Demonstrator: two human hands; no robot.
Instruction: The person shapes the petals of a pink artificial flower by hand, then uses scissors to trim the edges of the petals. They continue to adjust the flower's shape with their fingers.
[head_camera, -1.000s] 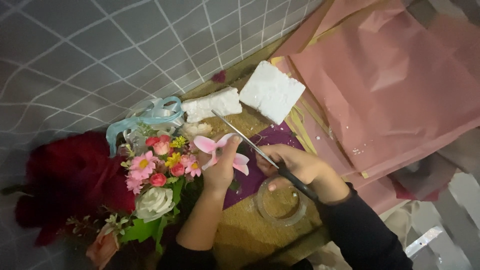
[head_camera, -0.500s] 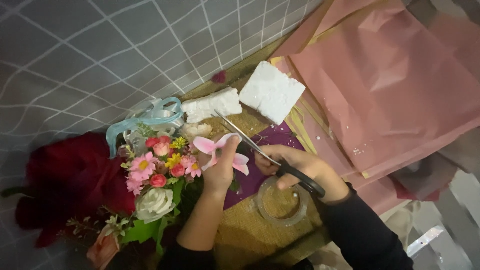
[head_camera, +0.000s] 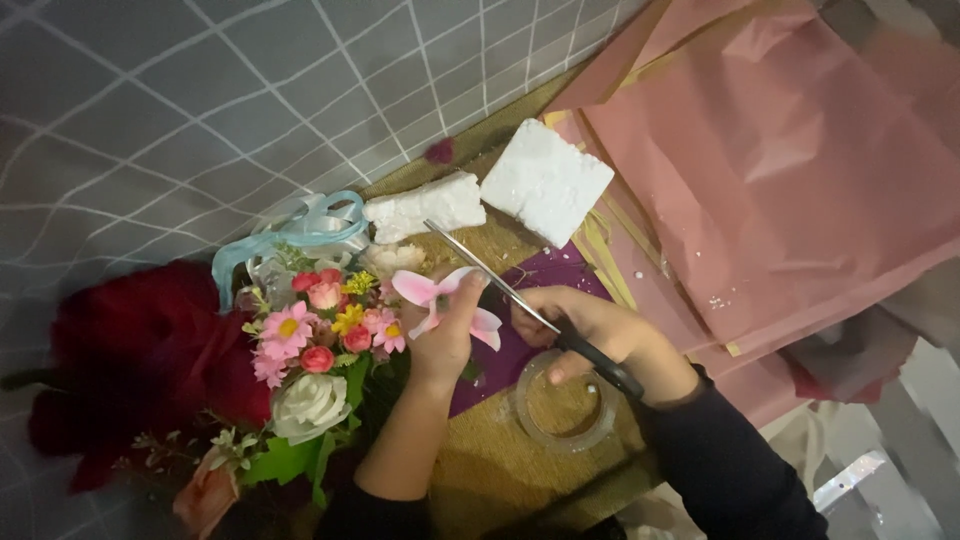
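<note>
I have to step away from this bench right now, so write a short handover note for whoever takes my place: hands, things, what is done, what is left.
Left hand: pinches a pink and white flower, held above the table.
Right hand: grips black-handled scissors, blades open and pointing up-left across the flower.
Things: a mixed bouquet with a pale blue ribbon lies left of the hands, dark red wrap beside it. Two white foam blocks lie above, pink paper sheets to the right, a clear tape roll under the right hand.
Done: the bouquet is partly filled.
Left: the held flower is not yet in the bouquet; whether it is cut cannot be told.
</note>
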